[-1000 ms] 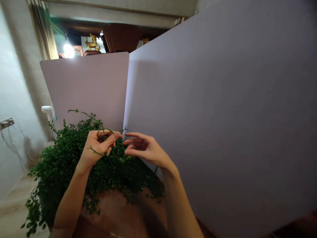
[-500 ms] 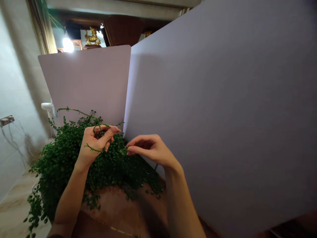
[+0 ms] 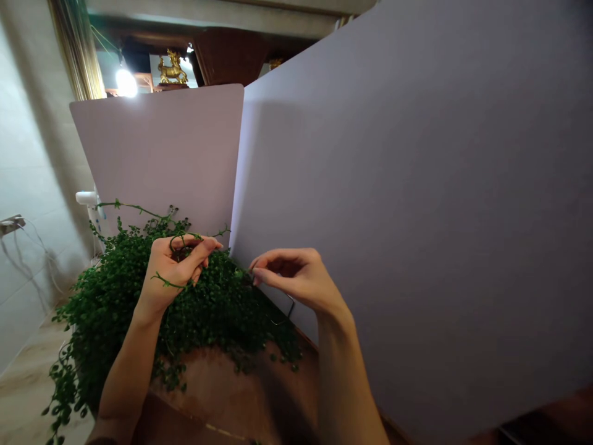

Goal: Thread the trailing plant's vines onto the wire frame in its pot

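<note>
Gripped a thin green stem (image 3: 169,283) between thumb and fingers of the left hand (image 3: 163,269), between eight and nine o'clock from the middle of the view, in front of the plant (image 3: 109,303). Showed a loop over the fingers, a tip past the thumb toward two o'clock and a short end across the wrist toward ten; could not tell whether all one piece. Had the right hand (image 3: 296,275) at three o'clock from the left, by the plant's edge, with fingertips close together; could not tell whether meeting or holding anything. Looked very light and bendy enough to curl freely, yet likely to snap under a sharp tug. Seemed best taken by a bare stretch, in a soft pinch, away from the leafy tips, probably easy to bruise.
</note>
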A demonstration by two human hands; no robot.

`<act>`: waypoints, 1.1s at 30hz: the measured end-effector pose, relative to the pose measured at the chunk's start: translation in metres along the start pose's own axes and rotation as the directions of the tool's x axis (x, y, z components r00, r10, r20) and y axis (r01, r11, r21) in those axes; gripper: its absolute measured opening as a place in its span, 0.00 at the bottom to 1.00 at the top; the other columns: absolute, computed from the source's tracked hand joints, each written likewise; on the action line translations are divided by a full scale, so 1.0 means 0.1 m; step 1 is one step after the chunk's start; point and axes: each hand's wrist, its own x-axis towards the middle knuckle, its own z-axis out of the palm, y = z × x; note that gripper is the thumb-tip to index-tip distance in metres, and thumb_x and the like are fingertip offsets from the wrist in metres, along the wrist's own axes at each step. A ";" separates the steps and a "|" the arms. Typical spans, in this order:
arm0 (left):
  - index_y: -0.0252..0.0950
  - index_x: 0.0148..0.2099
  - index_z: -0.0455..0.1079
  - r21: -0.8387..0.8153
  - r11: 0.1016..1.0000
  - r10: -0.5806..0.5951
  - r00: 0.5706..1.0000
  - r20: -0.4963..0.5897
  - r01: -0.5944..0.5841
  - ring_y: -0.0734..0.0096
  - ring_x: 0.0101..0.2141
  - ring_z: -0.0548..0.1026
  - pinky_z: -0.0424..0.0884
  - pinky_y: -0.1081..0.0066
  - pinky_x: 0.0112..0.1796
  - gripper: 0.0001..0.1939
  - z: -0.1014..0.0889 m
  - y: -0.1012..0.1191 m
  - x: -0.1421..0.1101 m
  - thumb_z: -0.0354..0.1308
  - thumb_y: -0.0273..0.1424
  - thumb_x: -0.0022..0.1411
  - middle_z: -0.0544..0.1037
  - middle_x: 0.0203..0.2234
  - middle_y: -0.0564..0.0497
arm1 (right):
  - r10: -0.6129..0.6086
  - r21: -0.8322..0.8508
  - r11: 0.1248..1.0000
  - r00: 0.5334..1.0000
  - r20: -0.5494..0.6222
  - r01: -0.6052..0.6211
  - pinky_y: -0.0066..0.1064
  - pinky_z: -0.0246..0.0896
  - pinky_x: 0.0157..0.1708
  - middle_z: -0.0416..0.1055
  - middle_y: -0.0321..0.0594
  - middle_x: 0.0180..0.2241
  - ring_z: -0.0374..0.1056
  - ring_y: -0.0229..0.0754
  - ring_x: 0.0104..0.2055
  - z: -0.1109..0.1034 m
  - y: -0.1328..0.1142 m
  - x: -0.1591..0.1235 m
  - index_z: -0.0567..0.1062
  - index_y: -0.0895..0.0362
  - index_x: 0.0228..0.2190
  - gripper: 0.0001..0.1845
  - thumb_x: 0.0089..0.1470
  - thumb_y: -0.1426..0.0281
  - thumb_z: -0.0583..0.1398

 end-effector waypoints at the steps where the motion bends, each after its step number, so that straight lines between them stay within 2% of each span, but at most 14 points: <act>1: 0.32 0.31 0.81 0.035 0.999 0.001 1.000 0.007 -0.001 0.84 0.12 0.61 0.57 0.79 0.14 0.12 0.00 0.03 -0.03 0.65 0.37 0.58 0.69 0.15 0.55 | 0.000 -0.021 1.000 0.998 -0.059 -0.001 0.32 0.70 0.26 0.77 0.40 0.23 0.72 0.40 0.25 0.00 0.02 0.01 0.80 0.56 0.25 0.08 0.44 0.65 0.70; 3: 0.32 0.28 0.80 0.127 0.991 0.029 0.999 0.033 -0.033 0.82 0.12 0.61 0.55 0.78 0.14 0.12 0.01 0.10 -0.11 0.65 0.37 0.58 0.69 0.14 0.55 | 0.002 -0.054 0.999 0.989 -0.150 -0.010 0.31 0.69 0.24 0.75 0.38 0.22 0.71 0.39 0.23 0.01 0.06 0.04 0.80 0.56 0.24 0.08 0.43 0.64 0.70; 7: 0.33 0.24 0.77 0.271 0.956 0.091 0.992 0.087 -0.112 0.82 0.13 0.60 0.53 0.77 0.14 0.14 0.02 0.17 -0.20 0.63 0.35 0.59 0.69 0.13 0.55 | -0.004 -0.093 0.996 0.976 -0.215 -0.016 0.30 0.67 0.23 0.74 0.38 0.22 0.69 0.38 0.23 0.07 0.10 0.08 0.79 0.56 0.24 0.08 0.44 0.64 0.68; 14: 0.32 0.20 0.72 0.150 0.988 -0.046 0.999 0.025 0.042 0.83 0.13 0.57 0.50 0.77 0.14 0.17 0.09 0.16 -0.18 0.64 0.36 0.57 0.65 0.13 0.55 | -0.052 -0.165 0.986 0.961 -0.271 0.007 0.30 0.66 0.29 0.74 0.38 0.23 0.71 0.38 0.26 0.21 0.17 0.16 0.77 0.58 0.25 0.06 0.45 0.67 0.64; 21: 0.32 0.17 0.68 0.126 0.990 -0.063 0.998 0.028 0.059 0.84 0.13 0.58 0.52 0.78 0.14 0.21 0.15 0.05 -0.09 0.65 0.37 0.56 0.67 0.13 0.54 | -0.049 -0.158 0.987 0.943 -0.329 -0.003 0.30 0.66 0.29 0.76 0.39 0.22 0.72 0.40 0.26 0.27 0.28 0.27 0.77 0.58 0.25 0.06 0.47 0.68 0.62; 24: 0.31 0.22 0.74 0.142 0.989 -0.044 0.999 -0.001 0.044 0.84 0.13 0.58 0.52 0.78 0.14 0.15 0.15 0.03 -0.04 0.65 0.36 0.56 0.65 0.13 0.55 | -0.065 -0.147 0.989 0.954 -0.292 0.022 0.30 0.66 0.30 0.75 0.38 0.22 0.73 0.40 0.26 0.26 0.33 0.30 0.77 0.57 0.25 0.05 0.47 0.68 0.62; 28: 0.32 0.29 0.78 0.150 0.988 0.046 0.992 -0.118 -0.028 0.82 0.14 0.61 0.56 0.77 0.15 0.09 0.13 0.05 -0.03 0.64 0.33 0.56 0.67 0.14 0.55 | -0.032 0.059 0.997 0.988 -0.154 0.041 0.31 0.69 0.32 0.76 0.38 0.24 0.75 0.40 0.28 0.18 0.30 0.26 0.76 0.57 0.27 0.08 0.49 0.65 0.64; 30: 0.32 0.29 0.79 0.155 0.986 0.083 0.984 -0.160 -0.058 0.82 0.14 0.61 0.56 0.77 0.15 0.09 0.11 0.06 -0.03 0.64 0.33 0.56 0.68 0.15 0.55 | -0.026 0.127 0.991 0.988 -0.152 0.045 0.32 0.71 0.32 0.76 0.38 0.25 0.75 0.40 0.28 0.13 0.23 0.22 0.77 0.57 0.27 0.10 0.48 0.63 0.66; 33: 0.32 0.32 0.80 0.174 0.983 0.099 0.972 -0.215 -0.062 0.83 0.14 0.61 0.56 0.78 0.15 0.09 0.10 0.06 -0.02 0.65 0.33 0.56 0.69 0.15 0.55 | -0.037 0.129 0.990 0.984 -0.173 0.060 0.33 0.72 0.32 0.76 0.38 0.24 0.74 0.39 0.27 0.05 0.11 0.14 0.78 0.56 0.26 0.10 0.46 0.62 0.68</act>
